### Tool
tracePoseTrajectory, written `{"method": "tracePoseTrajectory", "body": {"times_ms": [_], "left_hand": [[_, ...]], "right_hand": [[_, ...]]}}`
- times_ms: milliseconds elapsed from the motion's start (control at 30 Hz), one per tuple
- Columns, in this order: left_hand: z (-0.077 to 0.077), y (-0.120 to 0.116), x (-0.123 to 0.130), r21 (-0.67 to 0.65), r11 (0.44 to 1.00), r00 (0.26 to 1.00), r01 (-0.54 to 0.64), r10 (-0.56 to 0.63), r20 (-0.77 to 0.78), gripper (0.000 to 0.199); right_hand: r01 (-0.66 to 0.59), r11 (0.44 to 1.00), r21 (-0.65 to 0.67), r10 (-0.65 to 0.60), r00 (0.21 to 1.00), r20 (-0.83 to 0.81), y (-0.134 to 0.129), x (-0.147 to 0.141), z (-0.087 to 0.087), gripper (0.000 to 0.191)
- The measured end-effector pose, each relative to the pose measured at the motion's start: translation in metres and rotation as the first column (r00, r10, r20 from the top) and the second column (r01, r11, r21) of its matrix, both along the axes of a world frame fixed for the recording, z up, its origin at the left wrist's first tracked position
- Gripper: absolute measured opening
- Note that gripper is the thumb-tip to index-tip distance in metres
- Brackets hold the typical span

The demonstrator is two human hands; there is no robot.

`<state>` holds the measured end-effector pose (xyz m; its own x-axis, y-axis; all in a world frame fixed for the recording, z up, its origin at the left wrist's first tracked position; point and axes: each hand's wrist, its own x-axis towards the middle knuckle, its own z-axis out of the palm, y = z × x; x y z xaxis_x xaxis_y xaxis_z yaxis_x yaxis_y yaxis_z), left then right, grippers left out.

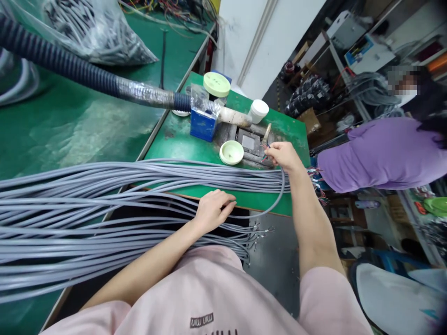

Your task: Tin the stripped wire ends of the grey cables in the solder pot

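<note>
Between the fingers of my right hand (282,155) is the end of a grey cable (280,193), its thin coloured wires fanned out beside a small metal solder pot (248,142). The cable curves down and back to the left. My left hand (214,210) rests over the near cables, fingers loosely spread and bent, with nothing gripped. A thick bundle of grey cables (209,177) crosses the green table behind it. Left of the pot sits a round pale-green dish (231,152).
A black corrugated hose (87,79) reaches over the table to a blue block (202,124). Behind stand a green-lidded tub (217,84) and a white jar (258,110). A bag of grey pieces (101,32) lies upper left. A person in purple (380,153) is at the right.
</note>
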<state>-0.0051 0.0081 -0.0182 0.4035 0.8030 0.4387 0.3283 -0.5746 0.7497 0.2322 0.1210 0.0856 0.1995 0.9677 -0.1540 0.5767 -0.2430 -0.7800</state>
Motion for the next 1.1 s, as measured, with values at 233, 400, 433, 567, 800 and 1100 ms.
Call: {"method": "tracePoseTrajectory", "body": {"times_ms": [233, 400, 433, 567, 800, 1100], "left_hand": [[-0.003, 0.001, 0.0, 0.123, 0.992, 0.993, 0.01, 0.005, -0.121, 0.015], [-0.006, 0.002, 0.001, 0.163, 0.987, 0.989, 0.009, 0.016, -0.148, 0.016], [-0.006, 0.002, 0.001, 0.164, 0.986, 0.988, 0.01, 0.015, -0.15, 0.016], [-0.007, 0.002, 0.001, 0.158, 0.987, 0.988, 0.013, 0.012, -0.151, 0.016], [-0.007, 0.002, 0.001, 0.158, 0.987, 0.988, 0.025, 0.0, -0.155, 0.016], [-0.008, 0.002, 0.001, 0.15, 0.988, 0.989, 0.031, -0.009, -0.146, 0.015]], "right_hand": [[-0.018, 0.989, -0.145, 0.046, 0.981, 0.189, 0.048, 0.002, -0.011, 0.018], [-0.01, 0.979, -0.204, 0.061, 0.967, 0.248, 0.066, 0.002, -0.022, 0.017], [-0.009, 0.977, -0.211, 0.064, 0.965, 0.255, 0.068, 0.002, -0.024, 0.017], [-0.008, 0.973, -0.232, 0.074, 0.958, 0.277, 0.075, 0.003, -0.029, 0.019], [-0.011, 0.974, -0.225, 0.08, 0.951, 0.3, 0.082, 0.002, -0.031, 0.02], [-0.013, 0.974, -0.228, 0.086, 0.945, 0.316, 0.083, 0.001, -0.034, 0.023]]}}
